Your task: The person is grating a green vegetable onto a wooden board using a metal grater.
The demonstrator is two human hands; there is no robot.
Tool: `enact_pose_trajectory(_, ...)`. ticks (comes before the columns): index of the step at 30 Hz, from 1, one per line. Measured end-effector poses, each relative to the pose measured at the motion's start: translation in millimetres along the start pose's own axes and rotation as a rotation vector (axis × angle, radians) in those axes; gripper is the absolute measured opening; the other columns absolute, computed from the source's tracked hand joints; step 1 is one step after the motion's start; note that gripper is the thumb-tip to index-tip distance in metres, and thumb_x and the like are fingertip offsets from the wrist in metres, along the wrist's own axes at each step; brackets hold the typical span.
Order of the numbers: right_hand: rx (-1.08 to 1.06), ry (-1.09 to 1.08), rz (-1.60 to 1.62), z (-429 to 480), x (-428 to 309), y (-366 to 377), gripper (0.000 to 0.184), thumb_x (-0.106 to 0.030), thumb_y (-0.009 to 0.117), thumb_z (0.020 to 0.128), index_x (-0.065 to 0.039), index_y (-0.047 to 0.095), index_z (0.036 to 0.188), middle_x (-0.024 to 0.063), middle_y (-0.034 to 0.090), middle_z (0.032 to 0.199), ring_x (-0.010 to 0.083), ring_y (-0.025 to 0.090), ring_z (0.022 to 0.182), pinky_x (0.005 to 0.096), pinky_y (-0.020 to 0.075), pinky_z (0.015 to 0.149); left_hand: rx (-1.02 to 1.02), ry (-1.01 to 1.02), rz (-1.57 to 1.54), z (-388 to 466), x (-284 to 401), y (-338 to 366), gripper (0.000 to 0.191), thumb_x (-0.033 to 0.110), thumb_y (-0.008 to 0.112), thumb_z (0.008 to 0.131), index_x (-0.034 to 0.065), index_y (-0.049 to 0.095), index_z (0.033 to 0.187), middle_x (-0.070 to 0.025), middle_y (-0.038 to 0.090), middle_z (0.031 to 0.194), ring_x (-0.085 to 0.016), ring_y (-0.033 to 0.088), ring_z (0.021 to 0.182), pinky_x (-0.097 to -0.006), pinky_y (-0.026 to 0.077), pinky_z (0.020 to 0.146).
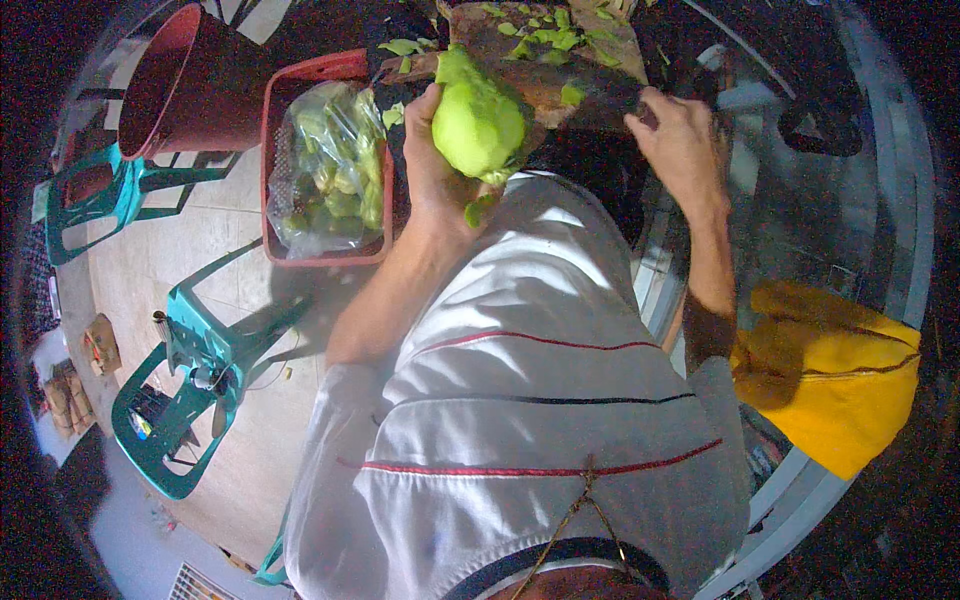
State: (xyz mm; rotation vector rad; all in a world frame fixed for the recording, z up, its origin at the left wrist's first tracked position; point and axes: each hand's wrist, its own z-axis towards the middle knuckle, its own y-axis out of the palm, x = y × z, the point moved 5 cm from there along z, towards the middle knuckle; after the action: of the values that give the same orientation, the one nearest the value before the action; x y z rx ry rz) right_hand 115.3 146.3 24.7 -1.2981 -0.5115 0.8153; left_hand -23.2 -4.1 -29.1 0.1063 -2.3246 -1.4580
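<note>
My left hand (439, 180) holds a pale green, pear-shaped fruit or vegetable (480, 120) from its left side and below, narrow end up. Its surface has faceted cut marks, and a strip of green peel (480, 210) hangs by my palm. My right hand (679, 142) is curled, thumb against fingers, at the end of a broad dark shape that looks like a knife blade (600, 97); blur and shadow hide its outline. Behind the fruit is a worn wooden board (484, 26), strewn with green peel pieces (555, 37).
Left of my left hand stands a red plastic basin (271, 172) holding a clear bag of green pieces (330, 172). Farther left are a dark red bucket (161, 82) and teal plastic stools (199, 330). Yellow cloth (840, 382) lies at right, beside a glass surface (795, 202).
</note>
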Motion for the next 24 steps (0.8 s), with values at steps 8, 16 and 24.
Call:
enact_pose_trajectory(8,0.025,-0.522,0.214,-33.2,-53.5,-57.3,0.019,-0.008,0.064,0.059,-0.007,0.052,0.073,0.0069,0.051,0.070,0.0233,0.055,0.068,0.0336,0.0406,0.061,-0.125,-0.069,-0.114,12.7,-7.4,-12.3,0.039,0.039,0.046,0.088,0.0088,0.052,0.112,-0.0094,0.063,0.097,-0.024,0.063,0.083,-0.0363,0.055,0.069)
enact_pose_trajectory(16,0.000,-0.672,0.104,-41.2,-76.8,-56.0,0.017,-0.018,0.063,0.063,-0.013,0.052,0.074,0.0013,0.048,0.068,0.0174,0.055,0.069,0.0315,0.0400,0.062,0.019,0.020,0.022,4.6,-4.6,1.8,0.037,0.040,0.046,0.085,0.0084,0.057,0.101,-0.0061,0.063,0.088,-0.021,0.061,0.077,-0.0338,0.050,0.070)
enact_pose_trajectory(24,-0.021,-0.683,0.109,-40.7,-79.2,-57.0,0.016,-0.017,0.063,0.063,-0.012,0.053,0.075,0.0013,0.048,0.067,0.0169,0.055,0.069,0.0307,0.0402,0.062,-0.255,-0.072,-0.137,7.4,-9.7,-2.0,0.033,0.030,0.048,0.087,0.0046,0.056,0.108,-0.0112,0.063,0.099,-0.024,0.062,0.089,-0.0350,0.050,0.082)
